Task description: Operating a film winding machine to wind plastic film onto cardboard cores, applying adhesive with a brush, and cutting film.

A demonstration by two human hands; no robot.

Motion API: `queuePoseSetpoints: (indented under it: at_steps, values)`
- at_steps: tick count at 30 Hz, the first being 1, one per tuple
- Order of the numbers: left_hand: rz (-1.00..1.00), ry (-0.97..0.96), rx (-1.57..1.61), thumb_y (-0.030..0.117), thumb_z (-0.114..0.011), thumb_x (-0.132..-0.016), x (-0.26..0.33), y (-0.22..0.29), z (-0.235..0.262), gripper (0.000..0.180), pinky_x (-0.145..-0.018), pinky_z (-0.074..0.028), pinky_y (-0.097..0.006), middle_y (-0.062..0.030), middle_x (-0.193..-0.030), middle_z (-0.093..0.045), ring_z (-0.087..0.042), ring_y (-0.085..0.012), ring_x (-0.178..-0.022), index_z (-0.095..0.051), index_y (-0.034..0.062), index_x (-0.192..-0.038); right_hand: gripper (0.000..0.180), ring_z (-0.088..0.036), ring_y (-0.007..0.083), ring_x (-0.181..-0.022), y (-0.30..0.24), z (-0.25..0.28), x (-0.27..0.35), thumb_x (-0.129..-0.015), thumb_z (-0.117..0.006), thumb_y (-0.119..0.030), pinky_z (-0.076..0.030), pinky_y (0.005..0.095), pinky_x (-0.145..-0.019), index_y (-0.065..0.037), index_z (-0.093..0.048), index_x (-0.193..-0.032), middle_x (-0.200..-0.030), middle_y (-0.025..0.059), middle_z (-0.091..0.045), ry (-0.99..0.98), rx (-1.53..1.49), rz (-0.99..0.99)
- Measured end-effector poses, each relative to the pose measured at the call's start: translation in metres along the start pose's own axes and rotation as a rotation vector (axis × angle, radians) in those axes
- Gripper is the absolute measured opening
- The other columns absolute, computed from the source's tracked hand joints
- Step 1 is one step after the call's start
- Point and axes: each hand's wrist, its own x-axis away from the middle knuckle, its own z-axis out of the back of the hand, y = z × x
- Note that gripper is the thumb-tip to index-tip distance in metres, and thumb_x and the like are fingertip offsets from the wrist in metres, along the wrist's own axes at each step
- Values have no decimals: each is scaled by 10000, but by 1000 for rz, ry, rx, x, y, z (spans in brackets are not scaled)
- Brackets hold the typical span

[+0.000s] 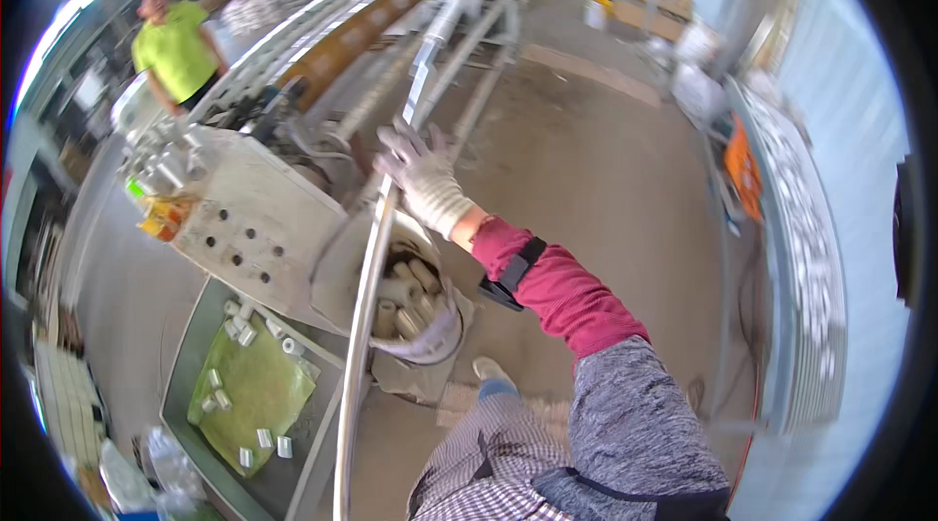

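- A workshop with a dusty concrete floor (586, 159); a long grey machine (264, 218) runs away from the viewer.
- The right hand (420, 174), in a white work glove, is clenched around a long metal rail (376, 257) along the machine's near side. The left hand is out of view.
- The step in hand looks like guiding the rail; moving it on would call for a steady grip.
- Below the hand, beside the rail, a bucket (415, 311) holds short tubes.
- Left of the bucket, a tray (191, 374) carries more small tubes.
- Far beyond the machine stands another person (176, 47) in a yellow-green shirt.
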Motion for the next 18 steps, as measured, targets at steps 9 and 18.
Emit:
queuePoseSetpoints:
  at_steps: [9,18]
  values:
    - [-568,-624,393,190,-675,-811,-48,79,-74,226,-555,-453,-323,-56,-673,-555,-534,-203,-564,-574,41,-947,752,-413,195,-1236,-215,204,219,-795,-725,-242,-349,300,-1023,-24,-326,-1395,-1324,119,-485,-211,-1352,-620]
    - [-1196,-1618,265,278,-783,-739,279,182,-249,381,-525,-433,-353,-11,-597,-454,-471,-175,-495,-462,85,-808,439,-581,124,-907,-235,383,459,-735,-756,-86,-496,283,-783,-21,-542,-1112,-1014,71,-632,504,-903,-984]
